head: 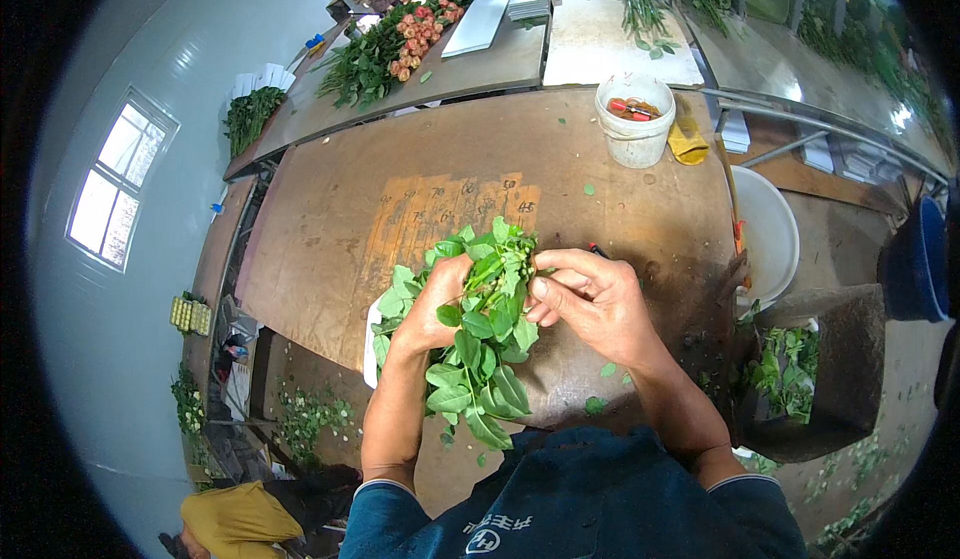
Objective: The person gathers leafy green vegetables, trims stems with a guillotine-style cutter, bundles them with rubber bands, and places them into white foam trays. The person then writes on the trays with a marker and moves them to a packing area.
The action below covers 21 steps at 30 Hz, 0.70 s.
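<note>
My left hand (433, 308) is closed around a bunch of green leafy stems (480, 326), held above the wooden worktable (322, 184). Leaves hang down from the bunch toward my body. Fingers of my right hand (589, 296) are bent against the bunch's right side, thumb and index finger near its upper end. Whether they pinch anything there is hidden. A white edge (371, 353) shows beneath the leaves on the left. Just beyond my right hand, a small red and black object (598, 250) lies partly covered.
A white bucket (636, 135) holding rubber bands and red-handled tools stands at the far right, beside a yellow cloth item (687, 141). Peach-coloured roses (420, 38) lie on the back table. A dark bin (847, 379) with leaves stands right. Other people are at the back and lower left.
</note>
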{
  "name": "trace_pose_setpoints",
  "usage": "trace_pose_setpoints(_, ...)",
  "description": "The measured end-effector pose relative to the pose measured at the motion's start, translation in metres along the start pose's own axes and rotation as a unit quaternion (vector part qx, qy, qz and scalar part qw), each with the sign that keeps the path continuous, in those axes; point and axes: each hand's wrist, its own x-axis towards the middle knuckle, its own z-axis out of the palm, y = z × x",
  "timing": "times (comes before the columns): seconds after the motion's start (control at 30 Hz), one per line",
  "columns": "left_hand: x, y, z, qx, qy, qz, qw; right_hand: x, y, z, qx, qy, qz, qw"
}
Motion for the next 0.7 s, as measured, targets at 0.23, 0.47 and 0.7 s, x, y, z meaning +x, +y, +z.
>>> trace_pose_setpoints(0.23,-0.004,-0.008,0.002,0.027,-0.036,-0.007,0.999,-0.001,-0.005,-0.014,-0.038,-0.048,0.018,0.998)
trace_pose_setpoints(0.47,0.006,-0.001,0.018,0.023,0.007,0.023,0.999,-0.010,-0.007,-0.010,-0.272,-0.024,-0.042,0.961)
trace_pose_setpoints(0.7,0.014,-0.022,0.019,0.091,0.022,0.048,0.994,-0.049,0.049,0.020,-0.472,-0.177,-0.058,0.862)
